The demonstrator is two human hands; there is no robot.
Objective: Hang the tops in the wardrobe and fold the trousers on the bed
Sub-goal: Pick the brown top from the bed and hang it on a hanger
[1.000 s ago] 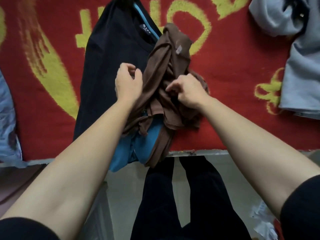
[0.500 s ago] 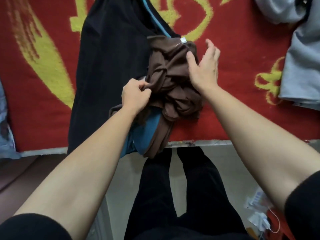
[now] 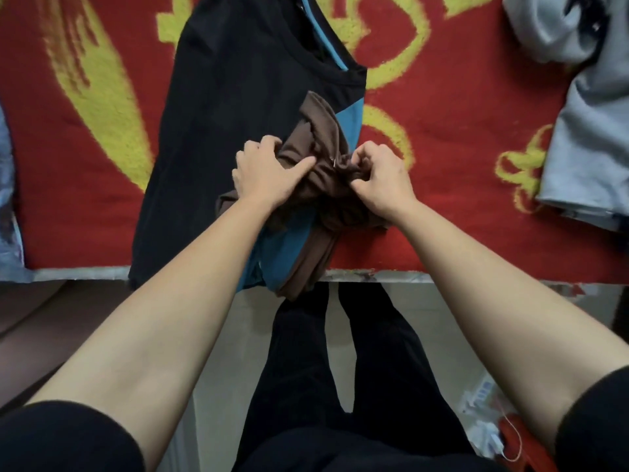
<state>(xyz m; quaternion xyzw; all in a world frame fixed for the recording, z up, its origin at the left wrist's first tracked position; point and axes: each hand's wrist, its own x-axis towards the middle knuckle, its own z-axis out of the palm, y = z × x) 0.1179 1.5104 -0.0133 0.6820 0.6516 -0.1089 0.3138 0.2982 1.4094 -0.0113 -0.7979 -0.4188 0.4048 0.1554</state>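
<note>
Both hands are closed on the brown garment (image 3: 323, 141): the left hand (image 3: 262, 175) grips its bunched middle and the right hand (image 3: 381, 178) pinches a fold just beside it. The bundle lies near the front edge of the bed (image 3: 459, 137), on top of the black top (image 3: 238, 97) and a blue garment (image 3: 282, 247), with 1 end hanging over the edge. I judge the step is untangling it. Next, the hands should pull apart to open it and show whether it is trousers or a top.
</note>
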